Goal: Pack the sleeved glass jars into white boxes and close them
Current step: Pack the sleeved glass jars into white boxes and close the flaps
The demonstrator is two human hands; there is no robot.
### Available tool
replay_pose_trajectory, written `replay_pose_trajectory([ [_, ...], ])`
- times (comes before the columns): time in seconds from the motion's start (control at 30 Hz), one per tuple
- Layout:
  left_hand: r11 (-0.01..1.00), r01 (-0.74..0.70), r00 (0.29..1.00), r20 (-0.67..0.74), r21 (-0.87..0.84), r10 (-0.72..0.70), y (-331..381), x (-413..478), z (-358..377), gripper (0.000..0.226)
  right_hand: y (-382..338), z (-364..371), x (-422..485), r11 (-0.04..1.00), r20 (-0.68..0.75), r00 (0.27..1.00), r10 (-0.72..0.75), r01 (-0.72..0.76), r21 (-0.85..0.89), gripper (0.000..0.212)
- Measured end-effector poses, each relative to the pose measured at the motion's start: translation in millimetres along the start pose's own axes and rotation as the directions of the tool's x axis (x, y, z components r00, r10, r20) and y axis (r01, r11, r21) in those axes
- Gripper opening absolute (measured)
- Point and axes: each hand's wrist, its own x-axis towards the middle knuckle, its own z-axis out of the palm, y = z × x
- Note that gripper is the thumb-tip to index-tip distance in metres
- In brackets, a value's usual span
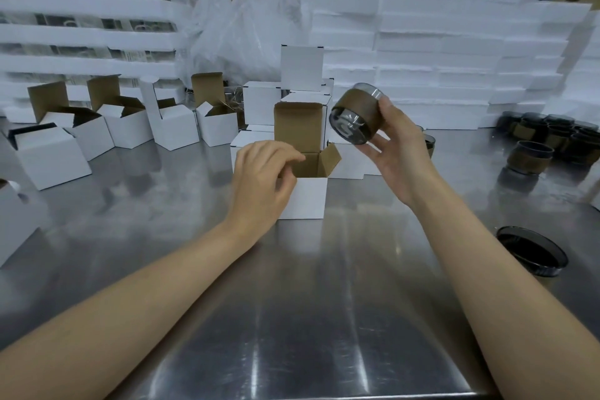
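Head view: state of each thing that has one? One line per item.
Center box: open, top flap upright, empty as far as visible.
Held jar: sleeved, tilted on its side, in the air above the box.
Right hand: grips the held jar.
Left hand: fingers curled at the box's left rim.
Boxes at left: open, flaps up.
Jars at right: sleeved, upright, unpacked.

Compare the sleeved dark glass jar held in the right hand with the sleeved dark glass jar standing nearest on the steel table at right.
The held sleeved dark glass jar is off the table, gripped by the right hand; the standing sleeved dark glass jar rests on the steel table, untouched. The held jar is tipped on its side, base toward the camera; the standing jar is upright, mouth up. Both have smoky glass and a brown sleeve.
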Motion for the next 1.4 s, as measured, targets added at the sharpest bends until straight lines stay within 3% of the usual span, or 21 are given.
replay_pose_trajectory([
  [0.13,0.999,0.038,0.999,0.027,-0.022,-0.038,1.4,-0.6,0.0,0.054,14.5,12.6,-3.3,0.949,0.053,0.996,-0.073,0.086,-0.302,0.012],
  [0.23,0.998,0.057,0.995,0.083,-0.041,-0.053,4.8,-1.0,-0.3,0.067,25.4,14.0,-8.2,0.871,0.130,0.991,-0.034,0.093,-0.483,0.016],
  [0.57,0.995,0.029,0.999,0.042,-0.098,-0.025,3.7,-2.4,1.2,0.059,25.6,13.8,-11.6,0.851,0.209,0.977,0.046,0.071,-0.520,0.031],
  [0.7,0.974,0.144,0.990,0.041,-0.178,-0.139,3.2,-2.2,0.4,0.062,24.2,9.3,-12.8,0.804,0.316,0.944,0.093,0.116,-0.583,0.058],
  [0.87,0.961,0.176,0.984,0.061,-0.215,-0.167,1.0,-1.8,-1.3,0.064,30.2,17.3,-16.2,0.678,0.280,0.954,-0.112,0.279,-0.680,0.070],
  [1.07,0.973,0.187,0.978,0.113,-0.133,-0.173,-4.0,-1.9,-2.4,0.067,31.2,34.3,-27.2,0.574,0.334,0.875,-0.350,0.482,-0.661,0.068],
  [1.27,0.988,0.102,0.994,0.057,-0.119,-0.095,-4.2,-1.0,-0.6,0.065,31.3,43.0,-33.5,0.484,0.365,0.836,-0.410,0.539,-0.690,0.068],
  [1.4,0.982,0.139,0.989,0.075,-0.126,-0.131,-5.4,-1.8,-0.5,0.067,32.0,43.8,-32.9,0.486,0.373,0.832,-0.410,0.546,-0.683,0.069],
])
